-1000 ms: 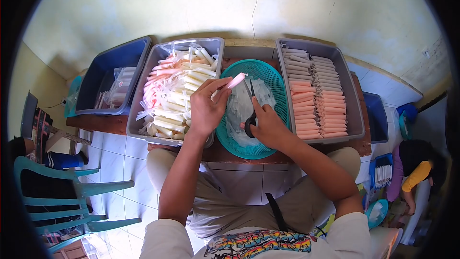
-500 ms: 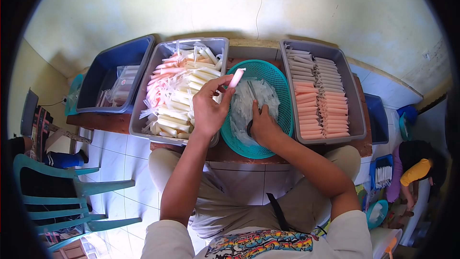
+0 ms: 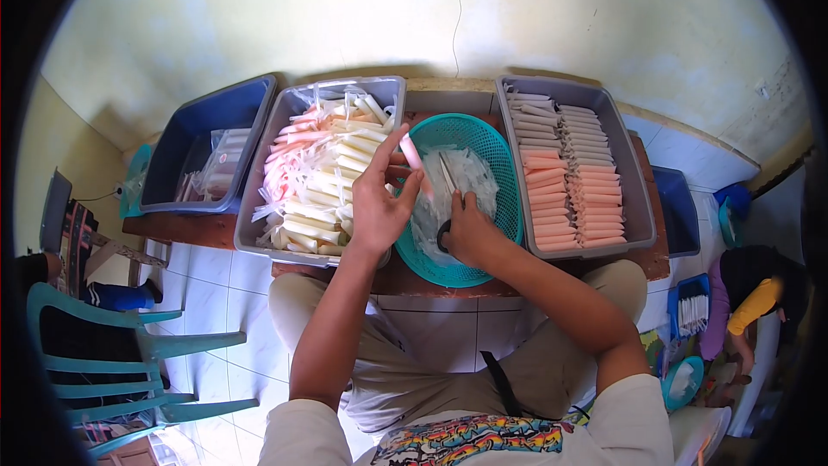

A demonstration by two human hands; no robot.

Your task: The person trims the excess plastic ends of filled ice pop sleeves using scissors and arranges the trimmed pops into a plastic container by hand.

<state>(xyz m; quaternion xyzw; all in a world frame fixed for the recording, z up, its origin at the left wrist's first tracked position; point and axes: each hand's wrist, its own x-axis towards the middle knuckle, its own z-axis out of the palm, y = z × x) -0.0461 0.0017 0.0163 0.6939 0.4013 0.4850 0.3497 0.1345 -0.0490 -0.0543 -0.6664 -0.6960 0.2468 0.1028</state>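
Between the thumb and fingers of my left hand (image 3: pixel 379 205) is a pink ice pop (image 3: pixel 410 153) in a clear plastic tube, held above the left rim of a green basket (image 3: pixel 515 207). My right hand (image 3: pixel 473 231) grips black-handled scissors (image 3: pixel 448 174), their blades pointing up and away over the basket. Clear plastic scraps (image 3: pixel 479 179) lie heaped inside it. To the left, a grey tub (image 3: pixel 250 233) holds a loose pile of pink and cream ice pops (image 3: pixel 323 177) with long plastic ends. Neat rows of pink and whitish ice pops (image 3: pixel 595 181) fill the right grey tub (image 3: pixel 636 207).
The tubs stand on a low wooden bench (image 3: pixel 414 286) against the wall. A dark blue tub (image 3: pixel 164 190) with plastic packs is at far left. A green chair (image 3: pixel 103 354) stands at lower left. Another person (image 3: pixel 750 298) bends near a blue crate (image 3: pixel 690 311) at right.
The ice pop in my left hand has swung from leaning right to leaning left. The scissors remain in my right hand, and the whole view has shifted slightly.
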